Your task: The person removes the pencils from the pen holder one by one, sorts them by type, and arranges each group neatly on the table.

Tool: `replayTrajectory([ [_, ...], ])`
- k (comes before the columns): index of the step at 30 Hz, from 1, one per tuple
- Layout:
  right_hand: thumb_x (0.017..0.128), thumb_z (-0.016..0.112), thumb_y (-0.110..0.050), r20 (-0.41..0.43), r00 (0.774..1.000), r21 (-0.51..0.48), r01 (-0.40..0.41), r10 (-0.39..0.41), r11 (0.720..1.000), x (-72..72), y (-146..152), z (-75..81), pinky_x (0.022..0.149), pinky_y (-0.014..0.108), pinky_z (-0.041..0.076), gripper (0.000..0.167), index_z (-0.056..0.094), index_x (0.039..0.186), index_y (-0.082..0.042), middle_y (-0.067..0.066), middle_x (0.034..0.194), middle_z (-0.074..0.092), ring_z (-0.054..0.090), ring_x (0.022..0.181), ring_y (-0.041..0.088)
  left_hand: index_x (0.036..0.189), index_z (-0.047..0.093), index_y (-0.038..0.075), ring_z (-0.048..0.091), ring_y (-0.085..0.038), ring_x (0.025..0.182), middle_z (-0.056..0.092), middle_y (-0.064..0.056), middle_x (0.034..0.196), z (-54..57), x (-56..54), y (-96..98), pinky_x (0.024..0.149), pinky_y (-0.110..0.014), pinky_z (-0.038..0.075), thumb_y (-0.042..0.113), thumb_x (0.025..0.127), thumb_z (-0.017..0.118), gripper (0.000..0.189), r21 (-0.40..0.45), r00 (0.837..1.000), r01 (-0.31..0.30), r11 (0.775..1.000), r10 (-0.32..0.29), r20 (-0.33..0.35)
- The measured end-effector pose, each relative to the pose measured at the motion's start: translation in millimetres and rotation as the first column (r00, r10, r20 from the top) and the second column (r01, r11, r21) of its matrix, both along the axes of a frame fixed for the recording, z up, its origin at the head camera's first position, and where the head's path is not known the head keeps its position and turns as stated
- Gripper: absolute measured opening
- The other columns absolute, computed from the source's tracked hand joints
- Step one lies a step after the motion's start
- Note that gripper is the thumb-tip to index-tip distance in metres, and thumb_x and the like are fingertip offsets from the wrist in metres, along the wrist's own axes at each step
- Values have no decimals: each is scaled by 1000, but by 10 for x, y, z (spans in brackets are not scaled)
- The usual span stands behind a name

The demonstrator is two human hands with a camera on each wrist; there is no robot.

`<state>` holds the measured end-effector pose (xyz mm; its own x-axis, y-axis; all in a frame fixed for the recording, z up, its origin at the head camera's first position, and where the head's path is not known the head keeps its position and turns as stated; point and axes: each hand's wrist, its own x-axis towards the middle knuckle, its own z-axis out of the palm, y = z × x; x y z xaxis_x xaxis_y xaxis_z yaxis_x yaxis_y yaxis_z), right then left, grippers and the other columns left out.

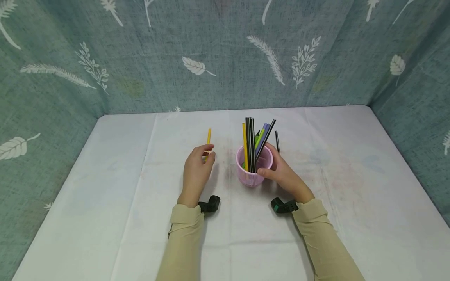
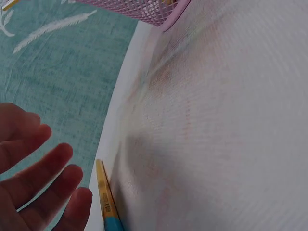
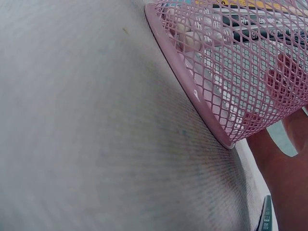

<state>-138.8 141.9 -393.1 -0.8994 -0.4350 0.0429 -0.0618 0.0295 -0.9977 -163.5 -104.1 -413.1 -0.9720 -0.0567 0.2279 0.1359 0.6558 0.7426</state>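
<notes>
My right hand (image 1: pixel 283 175) grips the side of a pink mesh pencil cup (image 1: pixel 250 179), thumb at the near rim and fingers round the far right side. In the right wrist view the fingers show through the mesh (image 3: pixel 231 91). Black, yellow, green and purple pencils (image 1: pixel 251 144) stand in the cup, some leaning right. To the left, my left hand (image 1: pixel 198 169) hovers over a yellow pencil (image 1: pixel 209 136) lying on the table. The left wrist view shows that hand's fingers (image 2: pixel 53 173) loosely bent and apart from the pencil, which has a blue end (image 2: pixel 113 223).
A black pencil (image 1: pixel 277 141) lies on the table just beyond my right hand. The white cloth (image 1: pixel 116 187) covers the table, and a green leaf-patterned curtain (image 1: pixel 225 86) hangs at its back and sides. Black wrist cameras (image 1: pixel 211 203) sit at both cuffs.
</notes>
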Motion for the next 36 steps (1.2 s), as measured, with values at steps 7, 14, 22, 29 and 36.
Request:
replayTrajectory([
  [7, 81, 63, -16, -6, 1000, 6, 10, -10, 1000, 4, 7, -20, 102, 46, 22, 77, 16, 141, -14, 11, 139, 27, 29, 126, 22, 109, 61, 14, 59, -11, 82, 59, 1, 99, -2, 18, 79, 72, -28, 46, 20, 87, 55, 24, 9, 995, 93, 996, -93, -18],
  [14, 81, 63, -20, 9, 1000, 0, 5, -5, 1000, -16, 11, -39, 103, 44, 21, 78, 16, 142, -16, 8, 140, 26, 27, 127, 20, 110, 60, 14, 59, -10, 84, 60, 2, 102, -35, 33, 119, 73, -29, 47, 21, 88, 54, 24, -17, 988, 155, 988, -155, 2],
  [22, 81, 61, -15, 12, 1000, 7, 8, -8, 1000, -20, 14, -28, 103, 44, 20, 77, 15, 142, -16, 8, 141, 25, 26, 127, 20, 111, 60, 16, 57, -8, 85, 59, 6, 101, -62, 25, 157, 73, -27, 46, 23, 88, 54, 25, -74, 980, 197, 978, -197, 15],
  [29, 81, 60, -16, 14, 1000, 20, 8, -9, 1000, -19, 11, -46, 102, 44, 21, 77, 14, 142, -16, 9, 141, 25, 27, 127, 21, 109, 61, 16, 57, -8, 84, 59, 5, 98, -71, 37, 154, 73, -28, 46, 23, 88, 55, 23, -79, 982, 191, 978, -191, 13],
  [36, 81, 58, -11, 14, 1000, 11, 11, -11, 1000, -22, 15, -41, 103, 44, 20, 75, 14, 142, -16, 9, 141, 24, 26, 127, 21, 109, 61, 17, 57, -8, 83, 60, 6, 98, -87, 24, 166, 72, -28, 46, 23, 88, 55, 23, -87, 982, 189, 978, -189, 8],
])
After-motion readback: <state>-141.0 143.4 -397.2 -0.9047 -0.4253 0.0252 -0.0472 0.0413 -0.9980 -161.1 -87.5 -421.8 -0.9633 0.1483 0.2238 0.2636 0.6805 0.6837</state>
